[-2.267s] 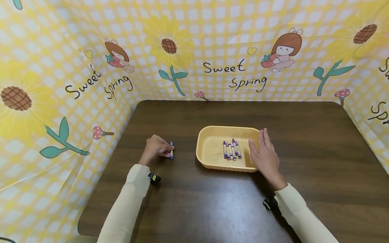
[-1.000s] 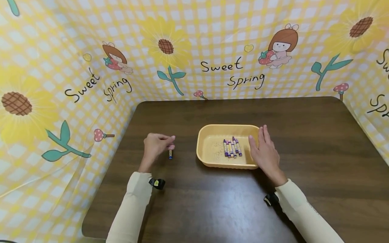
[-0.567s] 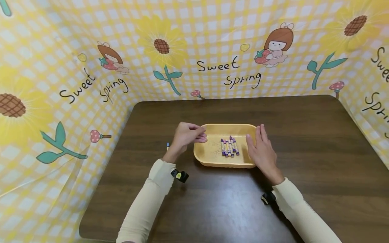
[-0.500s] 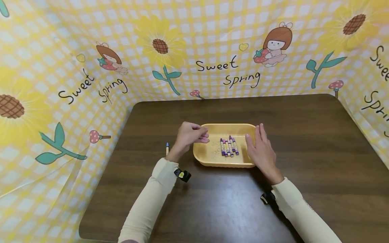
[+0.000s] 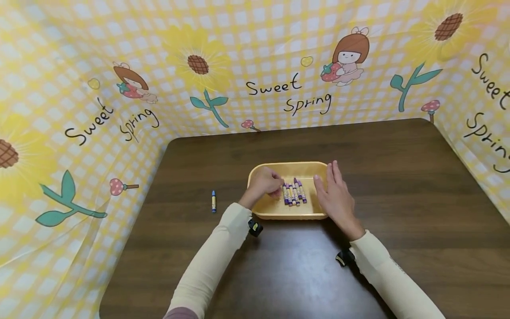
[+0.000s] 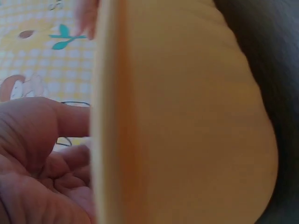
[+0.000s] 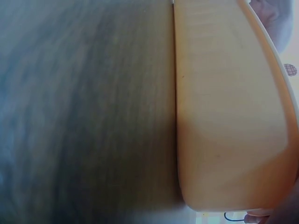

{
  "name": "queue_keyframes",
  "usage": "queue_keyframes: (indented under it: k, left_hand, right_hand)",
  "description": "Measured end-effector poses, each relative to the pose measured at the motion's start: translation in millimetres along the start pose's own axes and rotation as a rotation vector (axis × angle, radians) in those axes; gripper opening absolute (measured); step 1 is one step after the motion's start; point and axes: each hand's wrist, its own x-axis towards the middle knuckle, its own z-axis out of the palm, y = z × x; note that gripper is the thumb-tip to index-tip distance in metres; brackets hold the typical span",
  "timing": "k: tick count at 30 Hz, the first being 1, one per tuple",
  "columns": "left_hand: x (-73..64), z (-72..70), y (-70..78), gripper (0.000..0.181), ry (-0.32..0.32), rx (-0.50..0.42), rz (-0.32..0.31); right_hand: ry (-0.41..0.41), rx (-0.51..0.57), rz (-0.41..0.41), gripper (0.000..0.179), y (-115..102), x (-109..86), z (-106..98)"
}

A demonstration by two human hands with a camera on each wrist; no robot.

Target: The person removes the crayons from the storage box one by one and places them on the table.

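In the head view my left hand [image 5: 266, 182] is inside the yellow tray [image 5: 303, 216], its fingertips right at the leftmost of several crayons [image 5: 295, 195] with purple ends, lying side by side. The left wrist view has the tray wall [image 6: 187, 112] in front of those fingertips, so whether they pinch a crayon I cannot tell. My right hand [image 5: 336, 199] rests at the tray's right end, fingers straight along the rim and thumb over the inside. Left of the tray, a blue crayon [image 5: 214, 201] lies by itself on the table.
The dark wooden table [image 5: 279, 270] carries the tray near its middle. A yellow-and-white checked cloth [image 5: 255, 44] with printed flowers and lettering hangs behind and along the sides. Each wrist bears a black camera, the left one [image 5: 255, 227] close to the tray's front left corner.
My left hand has let go of the blue crayon, leaving it on the table, and moved right over the tray's rim and down to the crayons inside. The right hand stays at the tray's end.
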Motion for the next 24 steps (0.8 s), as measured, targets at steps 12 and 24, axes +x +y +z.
queue_keyframes:
  k: [12,24]
  left_hand:
    - [7.4,22.4,-1.6,0.049,0.009,0.316,-0.16]
    - [10.9,21.0,2.8,0.045,0.006,0.312,-0.091]
  right_hand:
    - [-0.003,0.014,-0.005,0.079,-0.7,-2.3,1.7]
    - [0.009,0.032,-0.008,0.079,0.7,-0.1,1.1]
